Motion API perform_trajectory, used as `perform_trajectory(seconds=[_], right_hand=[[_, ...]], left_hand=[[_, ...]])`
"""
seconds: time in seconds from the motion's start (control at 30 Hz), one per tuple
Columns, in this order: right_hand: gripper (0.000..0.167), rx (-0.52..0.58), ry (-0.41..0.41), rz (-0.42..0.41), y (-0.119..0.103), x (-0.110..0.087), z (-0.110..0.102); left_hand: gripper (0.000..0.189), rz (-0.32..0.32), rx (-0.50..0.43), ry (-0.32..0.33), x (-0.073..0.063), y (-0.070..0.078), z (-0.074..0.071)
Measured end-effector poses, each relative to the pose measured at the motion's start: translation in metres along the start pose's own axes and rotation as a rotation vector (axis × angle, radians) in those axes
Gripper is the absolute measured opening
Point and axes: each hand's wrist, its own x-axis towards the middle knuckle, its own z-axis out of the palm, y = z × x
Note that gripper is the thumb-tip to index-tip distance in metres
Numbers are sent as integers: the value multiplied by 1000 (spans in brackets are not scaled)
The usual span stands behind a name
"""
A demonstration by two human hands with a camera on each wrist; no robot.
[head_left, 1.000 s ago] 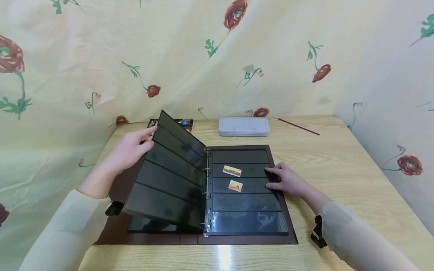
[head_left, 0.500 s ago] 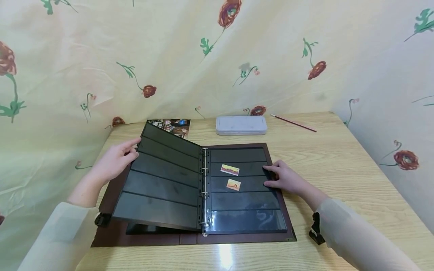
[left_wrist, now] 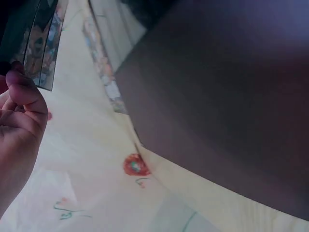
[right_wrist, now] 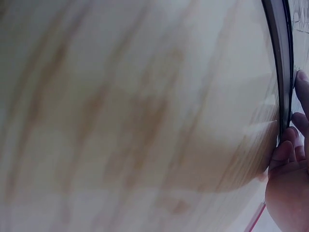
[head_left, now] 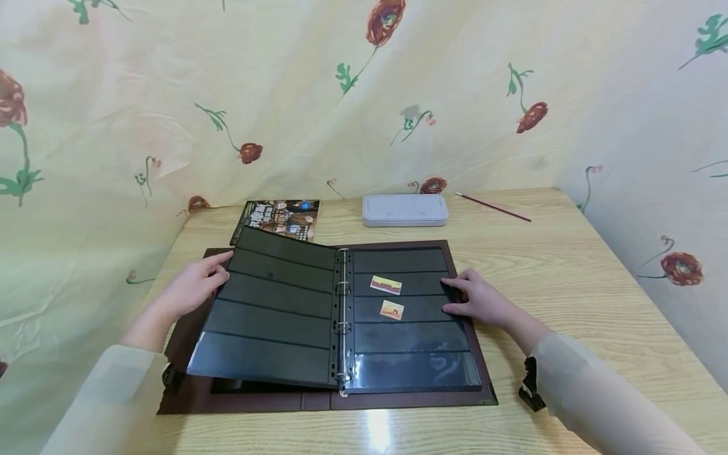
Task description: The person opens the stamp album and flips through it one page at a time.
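A ring-bound stamp album with a dark brown cover (head_left: 256, 402) lies spread on the table. Its loose black strip-pocket page (head_left: 267, 306) slants up off the left side, and my left hand (head_left: 193, 284) pinches that page's outer edge between thumb and finger. In the left wrist view, the thumb of the left hand (left_wrist: 21, 111) presses at the page's edge. On the right-hand page (head_left: 412, 338) are a yellow-and-red stamp (head_left: 386, 285) and a smaller orange stamp (head_left: 392, 310). My right hand (head_left: 483, 300) rests at this page's outer edge, thumb and index finger spread over it.
Behind the album stand a pale flat case (head_left: 405, 210) and, further left, a comic-style printed booklet (head_left: 284, 218), partly covered by the raised page. A thin dark red brush-like stick (head_left: 493, 206) lies back right. Floral cloth (head_left: 318, 95) hangs behind the wooden table (head_left: 569, 265).
My left hand has swung the page down to the left, from steeply raised to a low slant, uncovering more of the booklet. The right hand stays at the right page's edge.
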Motion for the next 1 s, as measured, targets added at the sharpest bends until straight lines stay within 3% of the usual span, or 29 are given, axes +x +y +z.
perform_trajectory(seconds=[0.2,0.33,0.53,0.77,1.0], right_hand=[[64,12,5,2,1,0,1],[64,17,8,-2,2,0,2],[64,17,13,1,2,1,3],[64,12,15,-7,3,0,5],[65,30,17,0,4,0,5]], left_hand=[[53,-33,-21,-33,4,-18,12],[51,-32,21,-37,6,-26,20],[48,-50,128,-47,8,-32,34],[49,-129,146,-130,10,-38,47],[49,-144,175,-133,14,-44,55]])
